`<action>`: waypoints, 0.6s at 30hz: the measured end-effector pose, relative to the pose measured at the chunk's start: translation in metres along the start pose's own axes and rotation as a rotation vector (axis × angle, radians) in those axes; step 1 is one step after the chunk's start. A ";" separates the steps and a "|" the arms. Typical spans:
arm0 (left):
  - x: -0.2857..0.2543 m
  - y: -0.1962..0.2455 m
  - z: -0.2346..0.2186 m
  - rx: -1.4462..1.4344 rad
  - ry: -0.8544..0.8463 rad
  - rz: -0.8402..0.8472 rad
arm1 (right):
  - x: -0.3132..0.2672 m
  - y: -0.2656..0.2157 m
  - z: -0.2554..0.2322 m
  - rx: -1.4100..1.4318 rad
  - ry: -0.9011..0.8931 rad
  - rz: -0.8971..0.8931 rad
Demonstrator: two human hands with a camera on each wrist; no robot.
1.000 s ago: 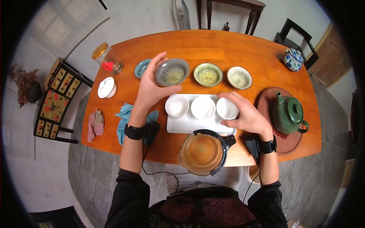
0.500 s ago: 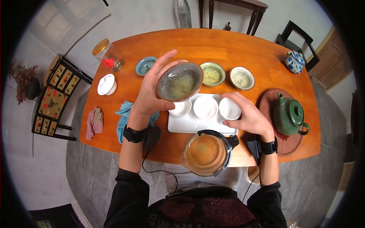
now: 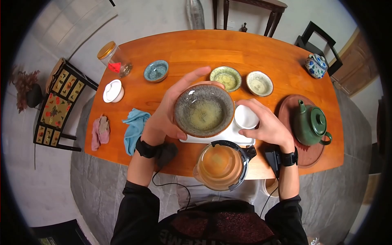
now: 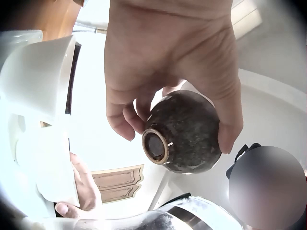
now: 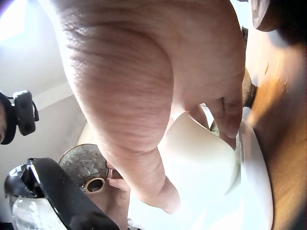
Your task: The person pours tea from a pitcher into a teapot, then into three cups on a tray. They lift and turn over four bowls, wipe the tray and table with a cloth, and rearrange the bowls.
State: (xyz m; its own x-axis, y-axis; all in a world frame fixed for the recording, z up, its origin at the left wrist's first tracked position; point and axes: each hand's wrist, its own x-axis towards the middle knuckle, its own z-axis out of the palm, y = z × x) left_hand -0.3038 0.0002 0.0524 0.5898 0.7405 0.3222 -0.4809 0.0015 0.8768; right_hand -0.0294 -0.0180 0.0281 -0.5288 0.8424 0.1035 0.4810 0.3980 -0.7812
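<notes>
While a crumpled pink-and-grey cloth (image 3: 102, 132) lies near the left end of the brown wooden surface (image 3: 200, 47), a white lidded porcelain cup (image 3: 113, 92) stands beyond it, with a clear glass jar (image 3: 117, 61) with a golden lid and red label just behind. Next comes a rumpled light-blue cloth (image 3: 135, 128), and farther back a small round blue glazed bowl (image 3: 156, 71).

The left hand (image 3: 166, 108) grasps a round grey crackle-glazed bowl (image 3: 204, 110) between thumb and fingers, holding it raised; its inside shows yellow-green at the bottom, and the left wrist view shows its ringed foot. From above, it covers much of a white rectangular tray (image 3: 233, 136). Nearer the person sits a round clear glass pitcher (image 3: 220, 165) with a black rim band and handle, amber within. Behind the raised bowl is a round yellow-green glazed bowl (image 3: 226, 78).

At the tray's right end, the right hand (image 3: 268, 124) grasps a small smooth white cup (image 3: 246, 117), thumb and fingers on opposite sides. Behind it stands a round cream-coloured bowl (image 3: 259, 84) with a darker rim. Farther right, a green ceramic teapot (image 3: 312, 126) rests on a round reddish-brown wooden tray (image 3: 306, 159), and a blue-and-white lidded pot (image 3: 316, 66) stands near the far right edge.
</notes>
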 end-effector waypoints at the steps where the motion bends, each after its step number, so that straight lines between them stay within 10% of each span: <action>1: 0.000 0.000 0.001 -0.001 -0.022 -0.006 | 0.000 0.000 0.000 0.000 -0.008 0.001; 18: 0.000 0.003 0.017 0.049 -0.003 -0.061 | 0.000 -0.001 -0.001 0.006 -0.020 0.018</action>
State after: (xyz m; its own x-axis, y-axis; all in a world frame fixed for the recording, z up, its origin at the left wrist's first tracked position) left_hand -0.2940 -0.0115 0.0609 0.6192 0.7378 0.2687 -0.4116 0.0135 0.9113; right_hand -0.0296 -0.0181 0.0297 -0.5339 0.8420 0.0768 0.4865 0.3802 -0.7866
